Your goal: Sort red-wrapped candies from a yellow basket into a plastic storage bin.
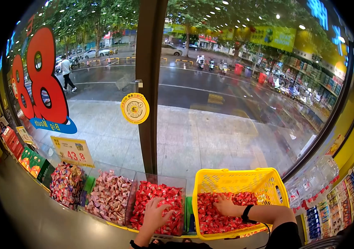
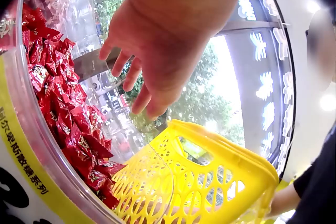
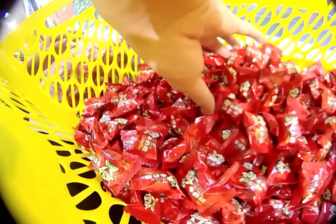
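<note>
My left hand (image 1: 156, 216) hovers over a clear bin of red-wrapped candies (image 1: 145, 194), fingers spread and holding nothing. In the left wrist view that hand (image 2: 157, 50) hangs palm-side in sight, beside the heap of red candies (image 2: 65, 108). A yellow plastic basket (image 1: 235, 181) stands to the right of the bin, with a layer of the same red candies (image 3: 257, 134) in it. Inside the basket my right hand (image 1: 226, 205) rests on the candies. The right wrist view shows its thumb (image 3: 202, 95) and loosely spread fingers touching the wrappers; some fingertips are hidden.
Left of the red bin are bins of pink-wrapped candies (image 1: 108, 193) and mixed candies (image 1: 67, 182), under a price sign (image 1: 72, 151). A tall window with a dark post (image 1: 147, 124) rises behind. Clear plastic jars (image 1: 318, 174) and stocked shelves (image 1: 339, 203) flank the basket's right.
</note>
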A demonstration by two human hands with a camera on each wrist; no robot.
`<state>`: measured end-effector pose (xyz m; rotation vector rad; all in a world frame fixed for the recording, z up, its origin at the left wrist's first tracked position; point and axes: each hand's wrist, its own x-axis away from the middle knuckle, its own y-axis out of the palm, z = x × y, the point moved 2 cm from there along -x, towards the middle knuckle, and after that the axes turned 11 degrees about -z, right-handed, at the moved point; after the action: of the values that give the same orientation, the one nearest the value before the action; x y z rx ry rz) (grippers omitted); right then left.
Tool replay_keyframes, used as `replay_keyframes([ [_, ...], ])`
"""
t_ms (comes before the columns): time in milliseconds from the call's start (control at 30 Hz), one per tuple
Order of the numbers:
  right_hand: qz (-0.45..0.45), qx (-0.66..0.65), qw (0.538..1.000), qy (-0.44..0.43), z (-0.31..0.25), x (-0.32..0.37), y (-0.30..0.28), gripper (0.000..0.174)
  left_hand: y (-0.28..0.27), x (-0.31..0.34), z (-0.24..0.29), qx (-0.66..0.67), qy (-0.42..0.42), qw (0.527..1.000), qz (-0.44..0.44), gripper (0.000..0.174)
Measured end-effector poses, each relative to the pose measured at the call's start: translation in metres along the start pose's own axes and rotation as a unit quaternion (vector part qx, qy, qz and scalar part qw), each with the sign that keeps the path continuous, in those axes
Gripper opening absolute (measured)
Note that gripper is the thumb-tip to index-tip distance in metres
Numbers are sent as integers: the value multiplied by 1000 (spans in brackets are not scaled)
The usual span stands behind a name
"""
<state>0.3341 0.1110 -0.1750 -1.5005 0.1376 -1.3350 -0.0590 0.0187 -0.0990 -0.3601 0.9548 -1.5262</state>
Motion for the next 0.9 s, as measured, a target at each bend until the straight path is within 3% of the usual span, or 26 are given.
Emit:
replay_keyframes([
  [67, -85, 11, 996, -15, 8, -13, 1, 33, 2, -2, 4, -1, 10, 1000, -4, 24],
  [167, -137, -63, 988, 15, 16, -18, -6, 26, -3, -1, 9, -11, 25, 1000, -7, 25],
  [267, -132, -95, 987, 0, 4, 9, -61, 21, -4, 0, 12, -12, 33, 999, 1, 26],
  [367, -73, -120, 990, -20, 3, 9, -80, 21, -10, -3, 21, 5, 40, 999, 4, 26],
  [467, -52, -117, 986, -105, 3, 22, -97, 24, -17, -11, 34, 23, 54, 998, 7, 30],
  [500, -77, -134, 984, -94, -1, 26, -104, 22, -17, -12, 37, 23, 60, 998, 9, 33],
  [600, 5, -136, 979, -154, -17, 53, -134, 19, -21, -20, 49, 13, 78, 997, 17, 38],
  [700, 215, -177, 939, -202, -30, 81, -162, 23, -27, -29, 67, -5, 102, 995, 11, 41],
  [900, 323, -331, 857, -227, -47, 96, -175, 15, -17, -41, 87, -4, 131, 991, 0, 49],
])
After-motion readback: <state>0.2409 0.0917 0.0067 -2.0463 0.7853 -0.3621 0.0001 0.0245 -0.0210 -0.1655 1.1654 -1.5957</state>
